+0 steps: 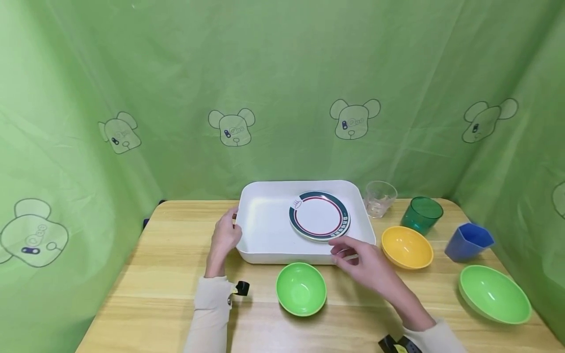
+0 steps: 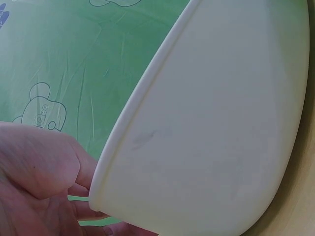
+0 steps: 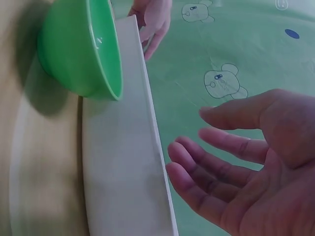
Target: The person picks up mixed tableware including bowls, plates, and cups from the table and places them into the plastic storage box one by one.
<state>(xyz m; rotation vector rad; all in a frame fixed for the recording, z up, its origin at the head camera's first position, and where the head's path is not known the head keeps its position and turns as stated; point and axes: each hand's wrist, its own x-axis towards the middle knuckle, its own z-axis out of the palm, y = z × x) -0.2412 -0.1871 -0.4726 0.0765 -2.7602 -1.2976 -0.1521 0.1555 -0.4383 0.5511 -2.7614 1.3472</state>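
Observation:
At the left end of the white tray (image 1: 265, 215), my left hand (image 1: 225, 238) holds its rim, thumb and fingers on either side of the wall (image 2: 197, 128). My right hand (image 1: 364, 262) hovers over the tray's front right corner, fingers loosely bent and nothing between them. In the right wrist view, those fingers (image 3: 206, 189) are beside the tray's front wall (image 3: 123, 162). A white plate with a dark green patterned rim (image 1: 320, 215) lies in the tray's right half, near the right fingertips. In front of the tray stands a green bowl (image 1: 301, 289).
Right of the tray are a clear glass (image 1: 379, 198), a green cup (image 1: 422, 214), a yellow bowl (image 1: 407, 247), a blue angular cup (image 1: 469, 242) and a larger green bowl (image 1: 494, 294). A green curtain (image 1: 282, 73) encloses the wooden table (image 1: 145, 294) at the back and sides.

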